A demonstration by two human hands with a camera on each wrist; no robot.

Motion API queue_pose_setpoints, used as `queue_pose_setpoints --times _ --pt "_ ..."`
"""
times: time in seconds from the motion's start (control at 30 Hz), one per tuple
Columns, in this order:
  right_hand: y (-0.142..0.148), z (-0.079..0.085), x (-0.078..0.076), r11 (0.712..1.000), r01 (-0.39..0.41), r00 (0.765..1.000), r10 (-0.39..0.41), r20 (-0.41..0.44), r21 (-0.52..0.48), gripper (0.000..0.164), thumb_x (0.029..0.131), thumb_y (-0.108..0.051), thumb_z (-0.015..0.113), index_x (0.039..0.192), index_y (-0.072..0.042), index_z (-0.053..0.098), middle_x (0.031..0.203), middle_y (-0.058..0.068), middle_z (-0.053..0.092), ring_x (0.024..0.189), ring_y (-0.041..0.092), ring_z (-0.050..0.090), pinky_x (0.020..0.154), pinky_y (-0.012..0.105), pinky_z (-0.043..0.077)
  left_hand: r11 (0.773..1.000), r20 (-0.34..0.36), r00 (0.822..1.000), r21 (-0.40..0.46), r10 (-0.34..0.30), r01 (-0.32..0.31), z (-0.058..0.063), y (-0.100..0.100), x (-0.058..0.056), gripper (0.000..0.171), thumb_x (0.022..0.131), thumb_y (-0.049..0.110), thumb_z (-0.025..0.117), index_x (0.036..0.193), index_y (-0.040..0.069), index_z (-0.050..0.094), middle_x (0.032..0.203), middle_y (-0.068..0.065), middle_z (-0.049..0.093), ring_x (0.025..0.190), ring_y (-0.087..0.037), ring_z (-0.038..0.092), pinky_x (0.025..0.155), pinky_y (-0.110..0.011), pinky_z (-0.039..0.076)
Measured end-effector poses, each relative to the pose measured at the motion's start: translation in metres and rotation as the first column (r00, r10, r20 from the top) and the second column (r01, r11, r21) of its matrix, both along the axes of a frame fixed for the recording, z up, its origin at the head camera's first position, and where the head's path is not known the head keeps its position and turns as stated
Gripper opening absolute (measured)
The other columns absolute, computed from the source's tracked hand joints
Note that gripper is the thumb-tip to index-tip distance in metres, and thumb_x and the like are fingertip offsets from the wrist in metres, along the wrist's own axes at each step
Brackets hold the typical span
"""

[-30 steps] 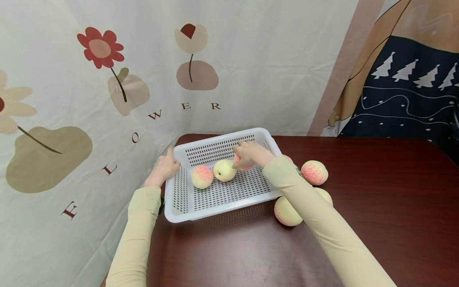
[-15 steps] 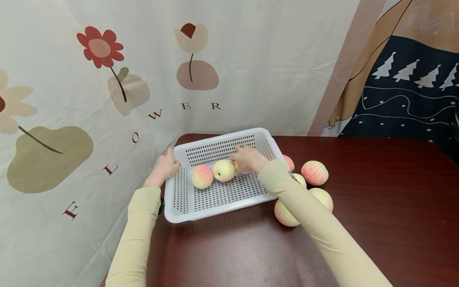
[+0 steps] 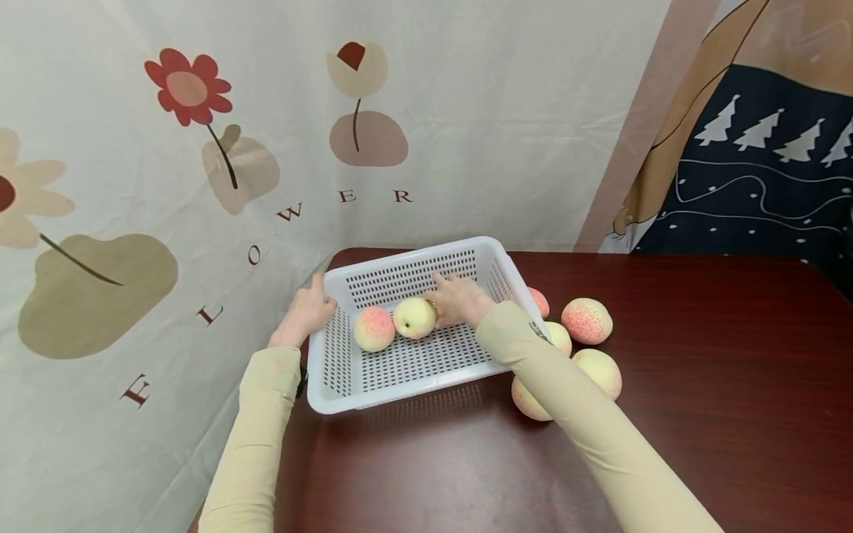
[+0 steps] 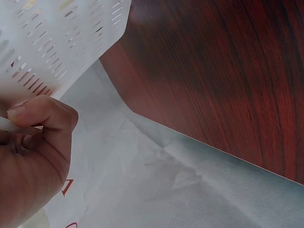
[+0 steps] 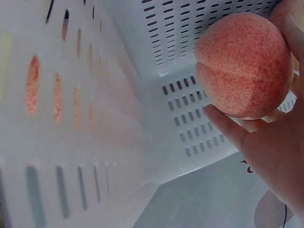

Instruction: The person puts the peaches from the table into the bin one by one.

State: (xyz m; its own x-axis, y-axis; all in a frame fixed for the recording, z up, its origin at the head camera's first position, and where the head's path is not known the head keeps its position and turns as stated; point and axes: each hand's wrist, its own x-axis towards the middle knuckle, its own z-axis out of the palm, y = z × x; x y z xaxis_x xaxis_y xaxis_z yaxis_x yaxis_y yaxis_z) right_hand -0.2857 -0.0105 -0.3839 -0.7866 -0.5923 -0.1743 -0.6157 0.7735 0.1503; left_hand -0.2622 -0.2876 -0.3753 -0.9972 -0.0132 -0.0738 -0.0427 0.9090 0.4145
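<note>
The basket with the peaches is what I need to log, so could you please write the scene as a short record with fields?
Basket: white, slotted walls
Left grip: curled round the basket's rim at its left end
Right grip: inside the basket, holding a reddish peach
Other peaches in basket: two seen, side by side
Peaches outside: five seen, right of the basket, some partly hidden
Table: dark reddish-brown
Backdrop: pale cloth, printed flowers and letters
</note>
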Motion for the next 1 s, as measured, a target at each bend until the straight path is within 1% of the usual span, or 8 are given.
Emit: queue_pose_setpoints --times 0.1,0.13,0.3,0.37,0.57,0.67,0.83,1.0 --pt "0.0 0.002 0.001 1.0 0.026 1.0 -0.026 0.013 0.012 0.065 0.079 -0.052 0.061 0.136 -0.027 0.041 0.144 0.012 0.031 0.122 0.031 0.043 0.091 0.043 0.046 1.0 0.007 1.0 0.001 0.002 -0.002 0.0 0.0 0.0 0.062 0.09 0.012 0.034 0.144 0.0 0.006 0.102 -0.036 0.056 0.063 -0.024 0.063 0.049 -0.029 0.049" --pt "0.002 -0.003 -0.003 1.0 0.022 1.0 -0.022 -0.001 0.012 0.068 0.078 -0.056 0.06 0.137 -0.027 0.04 0.144 0.012 0.031 0.124 0.032 0.042 0.092 0.046 0.045 1.0 0.009 1.0 0.003 0.002 -0.002 0.0 0.0 0.0 0.062 0.09 0.012 0.034 0.144 0.0 0.006 0.103 -0.036 0.055 0.063 -0.025 0.064 0.049 -0.029 0.049" --pt "0.005 0.006 -0.004 0.998 0.049 0.998 -0.05 0.027 0.031 0.07 0.081 -0.057 0.055 0.14 -0.025 0.036 0.148 0.012 0.028 0.135 0.036 0.028 0.101 0.053 0.036 1.0 0.02 1.0 -0.002 0.001 -0.001 0.0 0.0 -0.002 0.064 0.09 0.013 0.034 0.145 -0.001 0.003 0.105 -0.038 0.054 0.066 -0.027 0.063 0.05 -0.029 0.047" --pt "0.005 0.017 0.002 0.998 0.057 0.997 -0.058 0.05 0.03 0.066 0.084 -0.053 0.055 0.141 -0.025 0.036 0.147 0.012 0.03 0.135 0.035 0.029 0.101 0.051 0.035 1.0 0.022 1.0 -0.008 0.003 -0.003 0.0 -0.001 -0.002 0.065 0.089 0.013 0.034 0.145 -0.001 0.003 0.105 -0.038 0.054 0.066 -0.027 0.063 0.051 -0.029 0.047" --pt "0.01 0.033 0.008 0.999 0.05 0.996 -0.05 0.071 0.006 0.061 0.087 -0.05 0.052 0.14 -0.024 0.037 0.146 0.013 0.029 0.132 0.034 0.035 0.1 0.048 0.039 1.0 0.023 1.0 -0.021 0.003 -0.003 0.001 0.0 -0.003 0.066 0.089 0.014 0.034 0.145 -0.001 0.003 0.103 -0.038 0.054 0.066 -0.027 0.062 0.05 -0.028 0.045" --pt "0.014 0.045 0.01 0.997 0.071 0.988 -0.065 0.142 -0.04 0.058 0.088 -0.048 0.052 0.138 -0.023 0.039 0.147 0.013 0.03 0.131 0.032 0.037 0.102 0.047 0.037 1.0 0.021 1.0 -0.022 0.003 -0.003 0.0 0.0 -0.003 0.065 0.089 0.014 0.034 0.145 -0.001 0.003 0.103 -0.038 0.054 0.065 -0.026 0.062 0.05 -0.028 0.046" --pt "0.034 0.066 0.008 0.979 0.124 0.955 -0.072 0.288 -0.164 0.052 0.089 -0.043 0.052 0.135 -0.02 0.043 0.144 0.011 0.036 0.131 0.027 0.037 0.105 0.044 0.033 1.0 0.008 1.0 -0.027 0.003 -0.003 0.0 0.0 -0.003 0.064 0.089 0.014 0.034 0.144 0.0 0.005 0.101 -0.038 0.055 0.063 -0.026 0.063 0.049 -0.029 0.047" --pt "0.07 0.081 0.007 0.952 0.184 0.954 -0.114 0.278 -0.243 0.05 0.089 -0.044 0.052 0.132 -0.022 0.044 0.144 0.012 0.035 0.13 0.028 0.038 0.104 0.048 0.033 0.999 -0.004 1.0 -0.04 0.001 -0.001 0.001 -0.001 -0.003 0.064 0.088 0.014 0.034 0.144 -0.001 0.006 0.099 -0.037 0.056 0.061 -0.025 0.062 0.049 -0.029 0.047"
